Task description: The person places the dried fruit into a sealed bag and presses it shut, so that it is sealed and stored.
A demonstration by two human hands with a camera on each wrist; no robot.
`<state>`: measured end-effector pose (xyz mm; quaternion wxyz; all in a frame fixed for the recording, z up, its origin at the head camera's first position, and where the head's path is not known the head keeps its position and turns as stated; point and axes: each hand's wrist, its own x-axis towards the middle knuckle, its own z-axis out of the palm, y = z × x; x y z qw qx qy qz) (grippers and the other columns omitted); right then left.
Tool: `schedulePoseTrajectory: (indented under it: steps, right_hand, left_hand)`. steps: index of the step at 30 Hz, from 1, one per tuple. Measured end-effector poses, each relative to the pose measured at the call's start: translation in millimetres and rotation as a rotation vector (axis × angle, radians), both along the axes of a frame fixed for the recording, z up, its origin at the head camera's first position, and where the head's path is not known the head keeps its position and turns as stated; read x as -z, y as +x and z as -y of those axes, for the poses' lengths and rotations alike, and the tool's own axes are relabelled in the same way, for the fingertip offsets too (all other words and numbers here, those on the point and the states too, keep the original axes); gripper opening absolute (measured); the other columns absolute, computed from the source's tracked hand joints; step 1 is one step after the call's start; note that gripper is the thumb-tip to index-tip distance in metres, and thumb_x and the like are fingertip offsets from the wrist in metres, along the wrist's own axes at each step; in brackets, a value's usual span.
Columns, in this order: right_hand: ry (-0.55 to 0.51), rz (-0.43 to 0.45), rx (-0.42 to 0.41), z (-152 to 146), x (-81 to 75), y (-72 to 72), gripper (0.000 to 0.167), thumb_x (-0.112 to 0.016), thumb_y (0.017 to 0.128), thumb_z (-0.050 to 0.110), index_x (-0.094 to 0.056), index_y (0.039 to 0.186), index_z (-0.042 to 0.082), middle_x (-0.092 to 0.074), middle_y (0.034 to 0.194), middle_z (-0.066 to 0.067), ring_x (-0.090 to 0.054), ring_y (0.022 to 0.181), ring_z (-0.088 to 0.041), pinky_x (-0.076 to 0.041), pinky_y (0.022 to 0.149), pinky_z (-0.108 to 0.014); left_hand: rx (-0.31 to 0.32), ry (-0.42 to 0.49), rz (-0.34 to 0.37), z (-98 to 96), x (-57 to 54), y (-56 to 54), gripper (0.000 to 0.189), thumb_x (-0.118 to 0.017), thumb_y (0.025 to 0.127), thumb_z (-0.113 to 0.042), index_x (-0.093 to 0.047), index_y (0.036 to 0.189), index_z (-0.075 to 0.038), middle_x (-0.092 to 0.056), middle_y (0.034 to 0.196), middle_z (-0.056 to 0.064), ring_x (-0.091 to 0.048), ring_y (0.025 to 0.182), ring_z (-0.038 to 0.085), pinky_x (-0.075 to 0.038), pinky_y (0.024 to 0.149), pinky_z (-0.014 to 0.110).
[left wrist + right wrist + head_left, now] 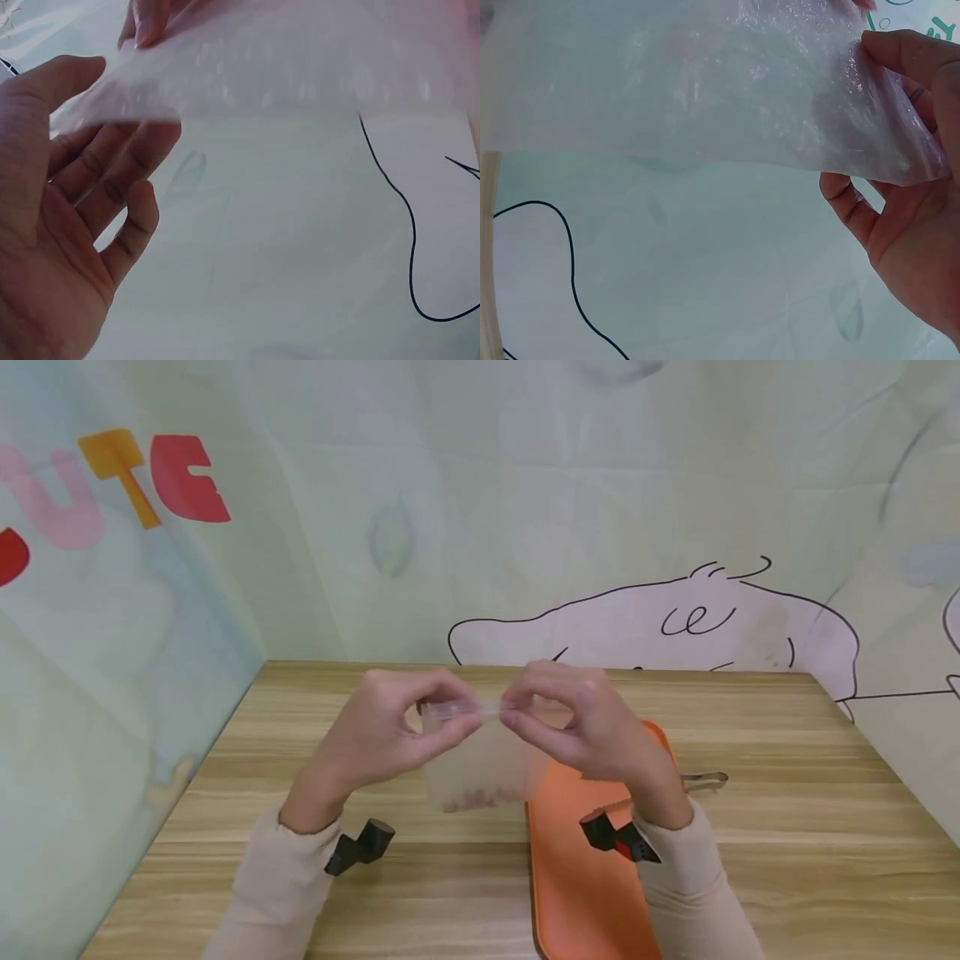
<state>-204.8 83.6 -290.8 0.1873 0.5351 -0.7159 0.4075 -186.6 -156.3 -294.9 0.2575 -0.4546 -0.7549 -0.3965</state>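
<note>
A translucent plastic bag [480,768] hangs upright over the table, with small reddish-brown bits gathered at its bottom. My left hand [378,727] pinches its top edge between thumb and forefinger. Close beside it, my right hand [585,727] pinches the same edge, fingertips nearly meeting the left ones. In the left wrist view, the cloudy film of the bag [300,67] stretches away from the thumb and fingers. The right wrist view shows the wrinkled, shiny corner of the bag [855,112] between thumb and fingers; what the bits are cannot be made out.
An orange tray [581,877] lies on the wood-grain table [420,902], partly under the right forearm. A thin metal utensil end [708,778] sticks out past the tray's right side. Printed cloth [337,527] hangs behind and to the left of the table.
</note>
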Motion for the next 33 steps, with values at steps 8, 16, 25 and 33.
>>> schedulePoseTrajectory:
  steps: [8, 16, 25, 33]
  right_hand:
    - [0.01, 0.04, 0.039, -9.5, -1.5, -0.4, 0.016, -0.07, 0.089, -0.003, -0.068, 0.088, 0.013, -0.065, 0.083, 0.006, -0.06, 0.078, -0.009, -0.051, 0.073, -0.029]
    - [0.027, 0.054, 0.064, -13.6, -0.1, -1.9, 0.015, -0.069, 0.09, -0.002, -0.068, 0.088, 0.013, -0.066, 0.083, 0.007, -0.06, 0.077, -0.009, -0.052, 0.073, -0.031]
    - [0.102, 0.014, 0.113, -13.9, -4.5, 3.9, 0.007, -0.071, 0.091, 0.006, -0.07, 0.097, 0.009, -0.069, 0.09, 0.004, -0.06, 0.083, -0.009, -0.052, 0.076, -0.03]
    - [0.136, -0.15, 0.15, -0.9, -6.0, 9.8, 0.008, -0.073, 0.09, 0.007, -0.066, 0.091, 0.01, -0.066, 0.083, 0.004, -0.061, 0.078, -0.01, -0.051, 0.073, -0.027]
  left_hand:
    - [0.0, -0.014, -0.01, 6.3, -4.5, -0.8, 0.01, -0.074, 0.083, -0.002, -0.07, 0.085, -0.011, -0.064, 0.072, -0.01, -0.054, 0.062, 0.004, -0.042, 0.059, 0.017]
    - [0.017, -0.045, -0.021, 5.0, -1.2, -2.1, 0.01, -0.072, 0.084, -0.002, -0.067, 0.086, -0.01, -0.062, 0.072, -0.009, -0.053, 0.062, 0.004, -0.04, 0.056, 0.017]
    - [-0.02, -0.078, -0.081, -0.2, 1.5, -2.1, 0.014, -0.065, 0.096, -0.017, -0.065, 0.083, -0.011, -0.061, 0.068, -0.009, -0.054, 0.061, 0.001, -0.045, 0.054, 0.019]
    - [0.008, -0.081, -0.088, -7.1, 3.0, -1.4, 0.013, -0.064, 0.097, -0.014, -0.063, 0.084, -0.011, -0.059, 0.069, -0.008, -0.055, 0.061, 0.003, -0.043, 0.053, 0.019]
